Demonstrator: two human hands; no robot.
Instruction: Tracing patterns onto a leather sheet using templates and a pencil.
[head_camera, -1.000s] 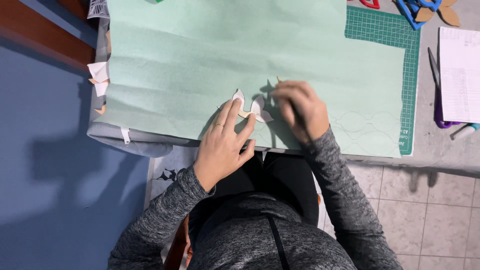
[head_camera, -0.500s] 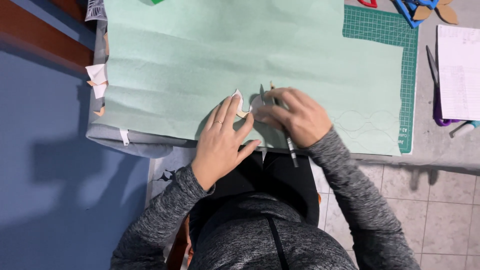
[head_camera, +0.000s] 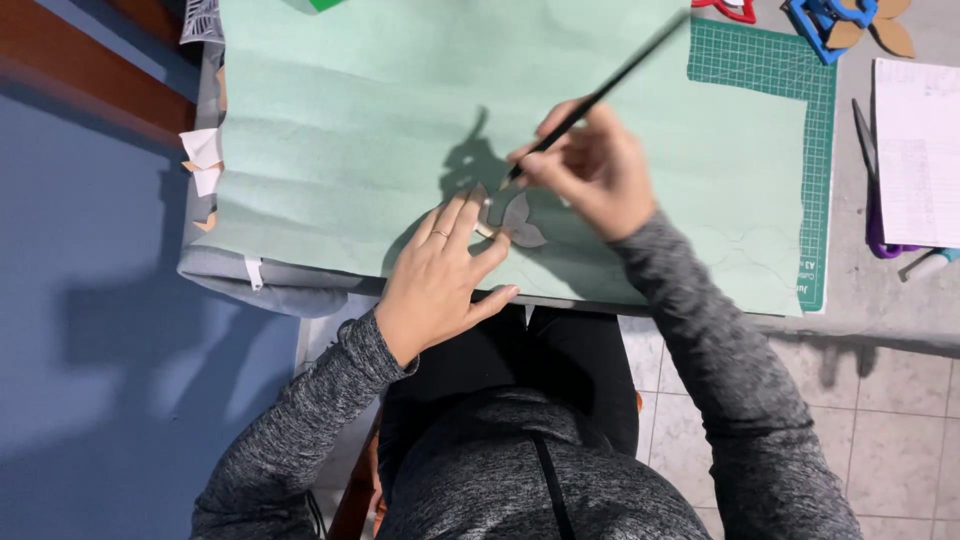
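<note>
Pencil now raised, right hand.

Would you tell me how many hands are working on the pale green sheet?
2: the left hand presses the small grey petal-shaped cutout; the right hand holds a thin black pencil above it.

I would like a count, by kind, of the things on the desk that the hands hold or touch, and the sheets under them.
Thin dark pencil-like tool, held in the right hand: 1
Small pale flower-shaped template, pressed by the left hand: 1
Large pale green paper sheet: 1
Green cutting mat: 1
Total: 4
</note>
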